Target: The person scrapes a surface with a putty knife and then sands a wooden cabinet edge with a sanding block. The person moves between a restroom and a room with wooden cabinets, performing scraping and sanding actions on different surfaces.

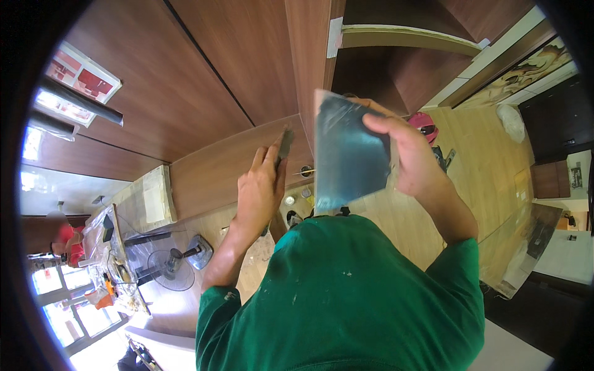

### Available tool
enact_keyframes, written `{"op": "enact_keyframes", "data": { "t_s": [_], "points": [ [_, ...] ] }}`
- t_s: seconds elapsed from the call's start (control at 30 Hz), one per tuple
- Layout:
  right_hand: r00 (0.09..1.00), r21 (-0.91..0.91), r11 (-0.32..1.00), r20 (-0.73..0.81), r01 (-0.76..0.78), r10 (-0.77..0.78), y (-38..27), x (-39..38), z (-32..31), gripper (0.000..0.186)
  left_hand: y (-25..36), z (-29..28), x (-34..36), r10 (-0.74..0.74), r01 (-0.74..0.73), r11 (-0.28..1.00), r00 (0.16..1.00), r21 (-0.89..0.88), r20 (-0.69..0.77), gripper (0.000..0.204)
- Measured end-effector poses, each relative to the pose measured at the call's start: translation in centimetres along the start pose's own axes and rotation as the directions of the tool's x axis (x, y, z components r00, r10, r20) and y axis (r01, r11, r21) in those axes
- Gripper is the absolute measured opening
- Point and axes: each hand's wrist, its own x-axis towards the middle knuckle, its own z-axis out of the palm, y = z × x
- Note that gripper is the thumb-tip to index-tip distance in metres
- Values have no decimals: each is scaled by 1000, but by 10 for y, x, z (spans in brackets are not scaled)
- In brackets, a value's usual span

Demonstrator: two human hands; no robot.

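My left hand (260, 182) is closed round a small putty knife (285, 143), its grey blade pointing up toward the brown wood panel (247, 68). Most of the knife's handle is hidden in my fingers. In front of my chest, my right hand (411, 148) grips a broad, flat, dark metal plate (351, 151) by its right edge, thumb on the near face. The plate is tilted, with whitish smears along its edges. Between the two hands, lower down, a small round dark container (305, 170) has a thin stick across it.
An open brown cabinet (396, 68) with a pale-edged shelf stands ahead on the right. Behind the plate, a pink object (422, 127) rests on the wood floor (489, 161). A standing fan (170, 269) is at lower left, near a cluttered table (117, 266). A person in red (71, 238) is at far left.
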Motion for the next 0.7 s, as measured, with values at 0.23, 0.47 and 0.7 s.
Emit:
{"op": "enact_keyframes", "data": {
  "t_s": [0.23,0.47,0.7],
  "points": [
    [999,-108,993,6,35,-35,35,8,23,39,-24,-17,-15,-115,114,920,993,-375,18,31],
    [998,-56,998,61,10,-6,52,17,44,39,-16,-24,-11,62,-100,978,978,-181,-201,37],
    [998,-17,1000,66,-13,14,50,18,45,35,-6,-21,-9,53,-72,993,980,-95,-189,52]
  ]
}}
